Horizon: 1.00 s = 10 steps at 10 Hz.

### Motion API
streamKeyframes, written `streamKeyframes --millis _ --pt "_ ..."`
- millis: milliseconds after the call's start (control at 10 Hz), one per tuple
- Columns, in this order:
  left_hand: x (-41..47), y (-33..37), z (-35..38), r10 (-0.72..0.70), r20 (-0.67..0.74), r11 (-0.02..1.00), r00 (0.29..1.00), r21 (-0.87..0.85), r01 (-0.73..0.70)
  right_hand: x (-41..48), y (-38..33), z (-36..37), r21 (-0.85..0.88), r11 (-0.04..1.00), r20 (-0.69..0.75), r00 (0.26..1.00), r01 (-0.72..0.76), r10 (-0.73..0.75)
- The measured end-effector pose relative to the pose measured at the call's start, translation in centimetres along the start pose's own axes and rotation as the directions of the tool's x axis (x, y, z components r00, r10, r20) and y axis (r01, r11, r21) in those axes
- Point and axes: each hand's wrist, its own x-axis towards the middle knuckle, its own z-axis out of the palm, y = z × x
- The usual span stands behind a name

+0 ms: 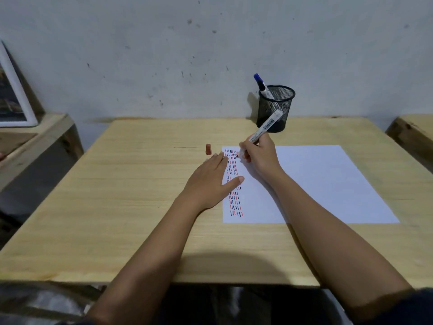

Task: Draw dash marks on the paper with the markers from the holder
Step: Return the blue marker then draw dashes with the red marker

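A white sheet of paper [323, 184] lies on the wooden table [131, 195], with columns of red and black dash marks [235, 184] along its left edge. My right hand [260, 156] grips a white marker [264, 126] whose red tip touches the paper near the top of the dash columns. My left hand [210, 181] rests flat, fingers spread, on the paper's left edge, holding nothing. The marker's red cap [208, 148] stands on the table just left of the paper. A black mesh holder [275, 109] at the back contains a blue-capped marker [263, 86].
A grey wall rises behind the table. A wooden shelf [35, 137] with a framed picture [14, 95] stands to the left, and another wooden surface [414, 130] shows at the right edge.
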Motion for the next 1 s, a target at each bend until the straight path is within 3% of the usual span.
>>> streamKeyframes --millis 300,700,800,1000 --pt "0.3 0.2 0.3 -0.006 0.019 1.0 1.0 -0.008 0.006 0.8 1.2 -0.4 -0.09 0.996 -0.006 1.0 0.009 -0.01" --pt "0.0 0.1 0.6 -0.012 0.022 1.0 1.0 -0.008 0.012 0.5 1.2 -0.2 -0.084 0.996 -0.008 0.999 -0.032 0.031" --pt "-0.2 0.1 0.6 -0.008 0.016 1.0 1.0 -0.01 0.008 0.2 1.2 -0.2 -0.052 0.998 -0.02 0.999 -0.041 0.04" --pt "-0.8 0.0 1.2 0.007 -0.038 0.995 0.999 -0.104 -0.011 0.2 2.1 -1.3 0.285 0.956 -0.173 0.978 -0.061 0.114"
